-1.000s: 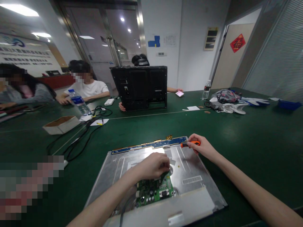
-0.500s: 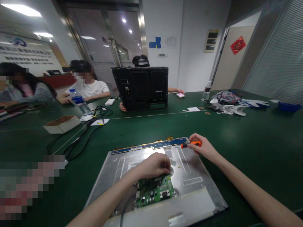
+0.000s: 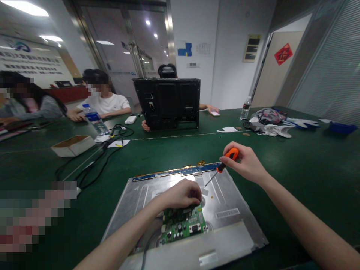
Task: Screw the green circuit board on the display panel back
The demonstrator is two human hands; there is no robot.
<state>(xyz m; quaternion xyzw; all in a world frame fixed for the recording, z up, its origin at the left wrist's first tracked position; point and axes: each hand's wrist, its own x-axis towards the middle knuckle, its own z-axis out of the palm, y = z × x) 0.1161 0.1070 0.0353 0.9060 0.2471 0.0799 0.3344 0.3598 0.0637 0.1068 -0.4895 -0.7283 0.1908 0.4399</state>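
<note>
A metal panel [image 3: 236, 228] lies on the green table before me, a green circuit board [image 3: 182, 225] on its middle and a long blue circuit strip [image 3: 168, 174] along its far edge. My left hand [image 3: 184, 195] is closed at the far edge of the green board; what its fingers hold, if anything, is hidden. Held in my right hand [image 3: 243, 163] is an orange and black screwdriver [image 3: 231, 154], its thin shaft slanting down to the left, the tip over the panel just right of my left hand.
Across the table a person holds up a black monitor frame [image 3: 171, 103]. Cables [image 3: 104, 165], an open box [image 3: 73, 145] and a bottle [image 3: 95, 119] are at left. Another bottle [image 3: 245, 108], white gloves [image 3: 277, 130] and a blue tray [image 3: 342, 127] are at right.
My right hand has lifted and tilted the screwdriver from nearly flat beside the blue strip to a steep slant, its tip moving down toward the panel's middle. My left hand has barely moved.
</note>
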